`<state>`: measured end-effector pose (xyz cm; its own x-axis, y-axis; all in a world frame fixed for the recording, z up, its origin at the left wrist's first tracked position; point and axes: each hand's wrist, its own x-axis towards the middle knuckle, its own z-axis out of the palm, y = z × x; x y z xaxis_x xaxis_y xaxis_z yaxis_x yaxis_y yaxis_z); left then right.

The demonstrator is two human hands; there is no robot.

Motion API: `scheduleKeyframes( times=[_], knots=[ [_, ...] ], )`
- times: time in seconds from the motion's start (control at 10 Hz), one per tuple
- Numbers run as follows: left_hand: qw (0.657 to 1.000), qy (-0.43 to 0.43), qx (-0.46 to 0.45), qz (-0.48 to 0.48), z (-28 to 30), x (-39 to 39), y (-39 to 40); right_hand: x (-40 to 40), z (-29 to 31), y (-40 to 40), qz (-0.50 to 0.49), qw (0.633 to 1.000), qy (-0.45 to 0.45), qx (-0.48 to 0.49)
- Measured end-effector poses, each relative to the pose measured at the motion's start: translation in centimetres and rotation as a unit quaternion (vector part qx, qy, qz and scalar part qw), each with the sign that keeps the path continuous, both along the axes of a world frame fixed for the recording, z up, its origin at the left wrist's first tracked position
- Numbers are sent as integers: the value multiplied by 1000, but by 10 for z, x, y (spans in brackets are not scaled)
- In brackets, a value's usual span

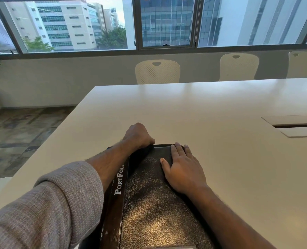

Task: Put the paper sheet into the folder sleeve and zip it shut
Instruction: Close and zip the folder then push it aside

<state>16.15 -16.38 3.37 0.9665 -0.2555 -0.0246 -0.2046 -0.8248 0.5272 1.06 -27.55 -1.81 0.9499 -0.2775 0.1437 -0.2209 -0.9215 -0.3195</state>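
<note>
Under both hands, white worktop [212, 108] carries a closed black leather folder [149, 203], near edge, "PORTFOL…" lettered along its left strip. Right hand [182, 169] lies flat on the cover, fingers straight. Left hand [139, 136] is curled at the folder's far left corner, gripping its edge; zip pull hidden. Paper sheet not visible.

black pebbled folder [149, 203], white table [203, 108], grey knit sleeve [50, 209]

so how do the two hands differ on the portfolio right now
The left hand is curled at the portfolio's far left corner, seemingly gripping something there; the right hand lies flat, fingers straight, on the cover. The left forearm wears a grey sleeve; the right is bare. Both touch the portfolio.
</note>
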Motion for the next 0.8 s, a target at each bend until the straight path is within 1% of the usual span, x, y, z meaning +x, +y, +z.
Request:
scheduleKeyframes(
  times=[0.2,0.4,0.8],
  knots=[
    [999,13,33,12,7,9,32,0,0,0,0,1000,1,2],
    [999,19,37,20,11,15,57,0,-1,-1,1,1000,0,5],
    [998,29,5,55,5,26,97,0,-1,-1,1,1000,1,0]
  ],
)
